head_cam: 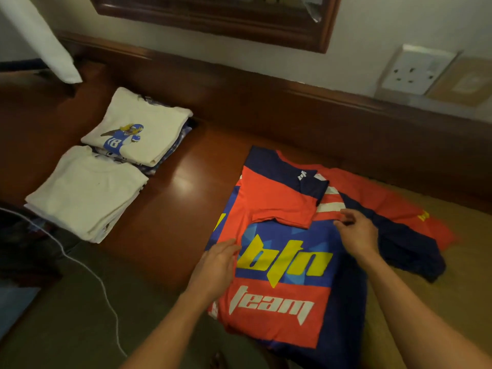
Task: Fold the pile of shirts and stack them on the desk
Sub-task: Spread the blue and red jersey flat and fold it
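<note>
My right hand (356, 233) pinches the jersey (279, 310) at its striped shoulder. My left hand (215, 265) lies flat and open on its near-left edge. The jersey is spread on the desk (170, 209), with the folded sleeve (282, 206) across the chest and the loose sleeve (399, 209) trailing right. I reckon that sleeve folds in next. The stacks (85, 193) sit well to the left.

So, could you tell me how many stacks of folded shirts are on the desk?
2. The plain white stack lies at the desk's near left; the stack with a printed shirt on top sits just behind it. None looks hidden.
</note>
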`<state>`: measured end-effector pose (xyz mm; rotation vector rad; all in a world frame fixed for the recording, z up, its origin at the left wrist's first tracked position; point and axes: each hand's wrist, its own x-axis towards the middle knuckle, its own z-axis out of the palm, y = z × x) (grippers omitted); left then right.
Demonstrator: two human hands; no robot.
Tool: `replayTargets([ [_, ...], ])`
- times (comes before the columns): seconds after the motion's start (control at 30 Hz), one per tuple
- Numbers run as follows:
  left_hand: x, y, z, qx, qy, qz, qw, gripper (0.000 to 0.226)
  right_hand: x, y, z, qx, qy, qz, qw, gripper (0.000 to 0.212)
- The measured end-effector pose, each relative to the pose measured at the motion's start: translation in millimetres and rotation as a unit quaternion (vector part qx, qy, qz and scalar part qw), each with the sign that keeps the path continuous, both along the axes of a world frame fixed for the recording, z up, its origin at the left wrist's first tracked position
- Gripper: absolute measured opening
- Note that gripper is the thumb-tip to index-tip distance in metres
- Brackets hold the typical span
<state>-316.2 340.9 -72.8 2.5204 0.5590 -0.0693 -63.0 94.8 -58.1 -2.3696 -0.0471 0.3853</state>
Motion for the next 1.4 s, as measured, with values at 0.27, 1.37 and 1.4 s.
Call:
replayTargets([
  [0.27,101.2,35.4,-11.3,0.046,0.057,-0.046,0.996,0.053,15.3,-11.9,1.4,0.068,0.069,-0.036,0.995,0.017],
  [1.37,277.9,139.1,-22.8,0.117,-0.024,-0.328,0.937,0.043,-7.9,66.0,-20.1,0.001,-0.063,-0.282,0.957,0.027],
  [1.4,280.3,130.6,-21.5,0.097,-0.039,-0.341,0.934,0.04,-16.7,55.5,-19.0,0.001,-0.062,-0.294,0.954,0.026],
])
